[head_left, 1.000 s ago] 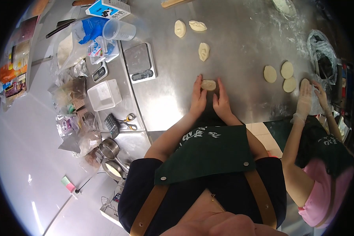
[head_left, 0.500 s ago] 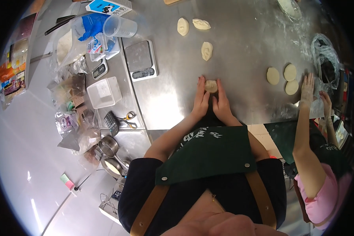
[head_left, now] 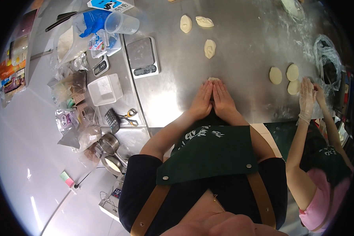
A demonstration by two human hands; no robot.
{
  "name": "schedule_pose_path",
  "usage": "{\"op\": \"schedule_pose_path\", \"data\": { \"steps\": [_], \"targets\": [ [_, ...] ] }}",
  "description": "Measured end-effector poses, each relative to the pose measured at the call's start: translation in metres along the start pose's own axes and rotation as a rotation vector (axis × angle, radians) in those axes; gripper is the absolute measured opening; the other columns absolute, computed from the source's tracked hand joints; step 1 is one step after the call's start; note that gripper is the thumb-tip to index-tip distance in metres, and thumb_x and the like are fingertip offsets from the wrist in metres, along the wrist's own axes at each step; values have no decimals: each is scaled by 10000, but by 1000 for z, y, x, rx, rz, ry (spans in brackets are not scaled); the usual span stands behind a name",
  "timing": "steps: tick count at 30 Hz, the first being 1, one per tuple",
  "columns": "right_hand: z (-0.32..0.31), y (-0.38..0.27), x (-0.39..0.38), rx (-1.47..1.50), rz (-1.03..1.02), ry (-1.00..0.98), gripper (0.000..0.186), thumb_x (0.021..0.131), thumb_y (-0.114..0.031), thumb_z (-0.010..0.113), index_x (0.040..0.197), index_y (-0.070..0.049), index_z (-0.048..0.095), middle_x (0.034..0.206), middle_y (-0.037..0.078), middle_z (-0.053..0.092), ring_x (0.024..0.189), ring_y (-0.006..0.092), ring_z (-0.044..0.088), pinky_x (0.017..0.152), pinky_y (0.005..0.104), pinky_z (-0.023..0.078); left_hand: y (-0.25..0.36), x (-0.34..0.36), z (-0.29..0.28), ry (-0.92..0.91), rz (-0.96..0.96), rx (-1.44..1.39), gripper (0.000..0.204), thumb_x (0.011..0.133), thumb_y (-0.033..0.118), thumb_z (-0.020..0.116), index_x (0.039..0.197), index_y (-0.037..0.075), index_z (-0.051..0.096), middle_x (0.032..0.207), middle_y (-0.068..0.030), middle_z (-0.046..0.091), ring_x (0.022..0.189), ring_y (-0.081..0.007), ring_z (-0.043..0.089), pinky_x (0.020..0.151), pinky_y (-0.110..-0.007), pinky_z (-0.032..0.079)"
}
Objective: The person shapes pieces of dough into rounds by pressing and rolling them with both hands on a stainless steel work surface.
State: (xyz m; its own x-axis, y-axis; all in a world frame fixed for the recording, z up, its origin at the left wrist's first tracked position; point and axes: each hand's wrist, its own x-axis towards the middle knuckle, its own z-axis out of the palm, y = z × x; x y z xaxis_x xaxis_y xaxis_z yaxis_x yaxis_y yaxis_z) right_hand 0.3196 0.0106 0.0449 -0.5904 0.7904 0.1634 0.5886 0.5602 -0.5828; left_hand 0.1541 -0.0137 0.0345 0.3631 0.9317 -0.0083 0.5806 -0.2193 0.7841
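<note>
A small piece of pale dough lies on the steel table straight ahead of my body. My left hand and my right hand rest side by side over it, fingers straight and flat, tips close together. Only the dough's far edge shows; the rest is under my fingers. Beyond it sit three folded, oval dough pieces: one nearer, one at the far left and one beside that.
At right are three flat dough rounds and a co-worker's gloved hand. A plastic bag lies past it. To the left are a kitchen scale, a plastic tub, scissors, a clear measuring cup and saucepans.
My hands have gone from the dough's two sides to lying together over it, covering most of it. The co-worker's two hands have come closer together.
</note>
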Motion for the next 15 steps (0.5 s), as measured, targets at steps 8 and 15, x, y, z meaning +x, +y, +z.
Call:
{"op": "schedule_pose_path", "data": {
  "steps": [8, 15],
  "targets": [
    [3, 5, 2, -123, -29, -128, 586, 811, -94, 488, 1317, 180, 378, 1417, 335, 349, 1353, 440, 328, 1131, 492, 254, -5, 8, 1, -33, 50, 96, 693, 831, 81, 487, 1435, -105, 202, 1498, -277, 242, 1420, -389, 206, 1161, -481, 164],
    [9, 8, 3, -133, 3, -99, 619, 824, -126, 484, 1350, 168, 345, 1445, 321, 316, 1372, 431, 295, 1141, 478, 235, -2, 14, -3, -39, 76, 164, 693, 839, 129, 486, 1424, -122, 212, 1486, -285, 264, 1409, -396, 230, 1160, -481, 164]
  ]
}}
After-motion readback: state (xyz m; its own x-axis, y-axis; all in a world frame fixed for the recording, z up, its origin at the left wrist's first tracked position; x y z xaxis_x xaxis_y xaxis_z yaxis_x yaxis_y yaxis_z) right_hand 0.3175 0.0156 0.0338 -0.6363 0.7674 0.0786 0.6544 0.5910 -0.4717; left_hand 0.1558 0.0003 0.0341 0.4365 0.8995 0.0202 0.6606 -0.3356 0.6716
